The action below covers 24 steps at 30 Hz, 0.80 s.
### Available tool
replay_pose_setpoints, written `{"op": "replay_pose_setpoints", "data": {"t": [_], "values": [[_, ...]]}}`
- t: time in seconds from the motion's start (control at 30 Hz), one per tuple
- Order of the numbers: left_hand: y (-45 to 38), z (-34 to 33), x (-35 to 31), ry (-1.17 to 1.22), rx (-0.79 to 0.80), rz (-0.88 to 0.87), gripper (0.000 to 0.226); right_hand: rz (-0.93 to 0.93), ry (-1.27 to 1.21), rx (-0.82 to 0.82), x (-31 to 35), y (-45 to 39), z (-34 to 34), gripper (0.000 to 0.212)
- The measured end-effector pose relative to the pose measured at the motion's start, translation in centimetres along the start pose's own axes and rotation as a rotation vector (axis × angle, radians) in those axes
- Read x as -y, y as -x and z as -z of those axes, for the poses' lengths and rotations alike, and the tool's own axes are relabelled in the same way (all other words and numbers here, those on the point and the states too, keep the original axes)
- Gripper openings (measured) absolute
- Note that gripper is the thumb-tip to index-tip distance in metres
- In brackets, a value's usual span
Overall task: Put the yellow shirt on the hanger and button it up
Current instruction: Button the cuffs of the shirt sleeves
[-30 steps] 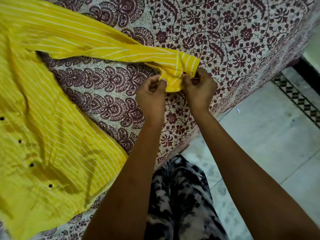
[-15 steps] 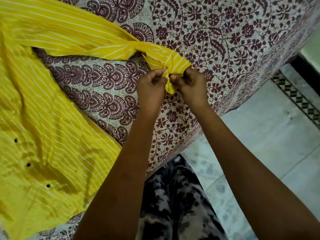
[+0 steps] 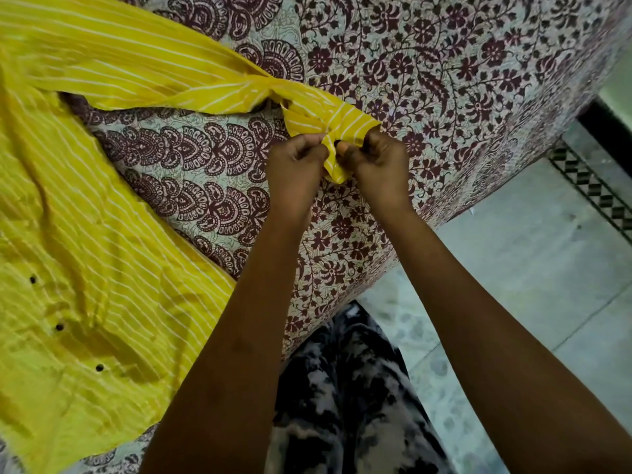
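The yellow shirt (image 3: pixel 89 254) with thin white stripes lies spread on the bed at the left, several dark buttons showing down its front. One sleeve stretches right across the bed to its cuff (image 3: pixel 338 121). My left hand (image 3: pixel 294 172) and my right hand (image 3: pixel 376 165) both pinch the cuff's edges, fingers curled, thumbs close together at the cuff opening. No hanger is in view.
The bed is covered by a white sheet (image 3: pixel 444 63) printed with maroon flowers and paisley. Its edge runs diagonally at the right, with grey tiled floor (image 3: pixel 530 261) below. My legs in black-and-white patterned trousers (image 3: pixel 349 405) stand against the bed.
The cuff has been twisted and bunched tighter between my hands, which have moved closer together. The sleeve has drawn more taut.
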<state>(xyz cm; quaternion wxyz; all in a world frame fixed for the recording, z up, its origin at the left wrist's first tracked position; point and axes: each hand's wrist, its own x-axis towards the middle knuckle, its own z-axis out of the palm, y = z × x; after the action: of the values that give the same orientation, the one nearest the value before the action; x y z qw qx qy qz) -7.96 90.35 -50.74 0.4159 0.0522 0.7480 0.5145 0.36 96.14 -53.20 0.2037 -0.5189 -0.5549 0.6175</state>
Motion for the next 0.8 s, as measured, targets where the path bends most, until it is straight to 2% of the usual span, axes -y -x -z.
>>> {"op": "replay_pose_setpoints", "data": {"t": [0.17, 0.27, 0.3, 0.37, 0.5, 0.6, 0.63, 0.7, 0.8], "values": [[0.0, 0.3, -0.4, 0.095, 0.07, 0.039, 0.024, -0.038, 0.012, -0.004, 0.4, 0.0, -0.3, 0.038], [-0.3, 0.4, 0.1, 0.071, 0.079, 0.031, 0.02, -0.068, -0.015, 0.014, 0.4, 0.0, -0.3, 0.009], [-0.5, 0.5, 0.4, 0.037, 0.08, 0.0, 0.016, -0.083, -0.027, 0.022, 0.3, 0.0, -0.3, 0.006], [-0.8, 0.7, 0.8, -0.056, 0.06, -0.081, 0.012, -0.109, -0.014, 0.044, 0.3, 0.1, -0.4, 0.01], [-1.2, 0.6, 0.8, -0.395, -0.021, -0.324, 0.012, -0.189, -0.065, 0.018, 0.9, 0.8, -0.9, 0.024], [-1.1, 0.2, 1.0, -0.591, -0.022, -0.465, 0.006, -0.209, -0.137, -0.031, 1.3, 0.9, -1.2, 0.014], [-1.1, 0.2, 1.1, -0.631, -0.016, -0.483, 0.006, -0.205, -0.155, -0.048, 1.3, 0.8, -1.2, 0.02], [-1.1, 0.2, 1.3, -0.625, -0.009, -0.51, 0.007, -0.219, -0.164, -0.068, 1.3, 0.5, -1.1, 0.029], [-1.1, 0.5, 1.5, -0.517, -0.009, -0.493, 0.009, -0.201, -0.153, -0.04, 1.0, 0.0, -1.0, 0.028]]}}
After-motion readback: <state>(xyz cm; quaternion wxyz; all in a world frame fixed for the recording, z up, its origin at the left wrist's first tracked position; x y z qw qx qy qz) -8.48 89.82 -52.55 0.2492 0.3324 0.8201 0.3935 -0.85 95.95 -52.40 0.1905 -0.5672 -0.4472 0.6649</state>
